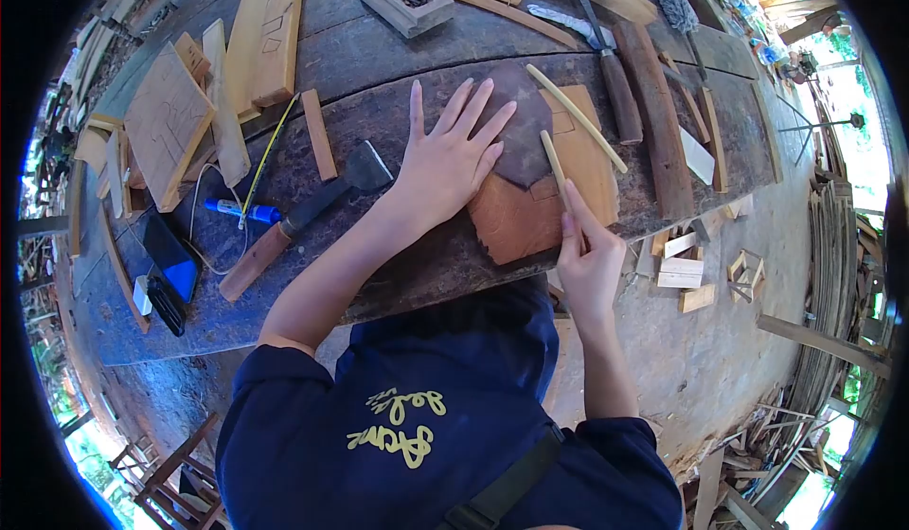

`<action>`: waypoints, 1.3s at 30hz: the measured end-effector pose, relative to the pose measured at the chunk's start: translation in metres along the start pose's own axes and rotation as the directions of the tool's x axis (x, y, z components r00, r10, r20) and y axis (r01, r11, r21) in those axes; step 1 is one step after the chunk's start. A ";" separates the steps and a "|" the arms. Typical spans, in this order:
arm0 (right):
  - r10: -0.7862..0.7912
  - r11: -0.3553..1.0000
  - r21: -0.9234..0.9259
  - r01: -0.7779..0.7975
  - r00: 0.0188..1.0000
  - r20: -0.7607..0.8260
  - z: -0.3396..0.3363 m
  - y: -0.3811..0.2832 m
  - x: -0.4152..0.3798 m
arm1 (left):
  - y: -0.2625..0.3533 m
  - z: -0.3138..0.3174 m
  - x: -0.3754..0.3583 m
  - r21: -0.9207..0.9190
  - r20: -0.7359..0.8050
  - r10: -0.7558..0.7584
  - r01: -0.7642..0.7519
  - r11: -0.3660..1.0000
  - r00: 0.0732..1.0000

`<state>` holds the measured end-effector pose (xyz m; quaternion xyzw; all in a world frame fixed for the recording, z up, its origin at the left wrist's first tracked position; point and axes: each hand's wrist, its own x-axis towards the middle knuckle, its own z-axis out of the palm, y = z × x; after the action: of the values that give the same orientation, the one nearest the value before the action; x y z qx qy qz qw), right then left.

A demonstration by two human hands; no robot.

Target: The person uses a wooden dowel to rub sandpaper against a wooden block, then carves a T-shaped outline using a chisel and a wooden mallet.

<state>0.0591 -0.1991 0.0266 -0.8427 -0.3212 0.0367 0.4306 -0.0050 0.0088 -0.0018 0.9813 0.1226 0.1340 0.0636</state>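
My left hand (447,166) lies flat with its fingers spread, pressed on a dark brown flat piece (524,132) with angled edges. Under that piece is a wider brown board (516,222), lighter on its right side, where drawn lines show. My right hand (591,260) is closed around a thin pale stick (553,159), whose upper end rests near the right edge of the dark piece. A second pale strip (579,121) lies slanted across the board's upper right. Left of my left hand is a broad-bladed chisel (312,206) with a wooden handle.
A phone (171,256), a blue marker (242,211) and a yellow tape (270,151) lie at left. Wooden boards (170,118) are piled behind them. A square block (406,6) sits at the back. Right of the board are another handled tool (620,95) and a long timber (655,123).
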 end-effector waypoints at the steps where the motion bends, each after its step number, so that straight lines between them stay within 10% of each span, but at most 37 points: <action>1: 0.020 1.000 -0.018 -0.020 1.000 -0.002 0.001 -0.002 0.000 | 0.000 0.000 0.000 0.003 -0.002 0.005 -0.005 1.000 1.000; 7: 0.087 0.994 0.059 -0.097 0.985 0.150 -0.014 -0.006 -0.008 | 0.000 0.001 0.001 -0.003 0.000 0.006 -0.006 1.000 1.000; 10: 0.274 0.853 0.430 -0.297 0.955 0.117 -0.033 -0.012 -0.003 | -0.001 0.001 0.000 -0.008 0.002 0.009 -0.009 1.000 1.000; 14: 0.233 0.772 0.609 -0.180 0.972 -0.008 -0.041 -0.002 -0.007 | -0.001 0.000 0.000 -0.053 -0.003 0.021 -0.021 0.998 1.000; 39: 0.390 0.653 0.714 -0.253 0.920 -0.031 0.000 0.014 -0.023 | 0.006 -0.005 -0.003 -0.507 -0.281 -0.178 0.012 0.862 0.943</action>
<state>0.0477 -0.2184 0.0108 -0.6605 -0.0876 0.1538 0.7297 -0.0080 0.0028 0.0037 0.8895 0.1413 0.3139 0.3004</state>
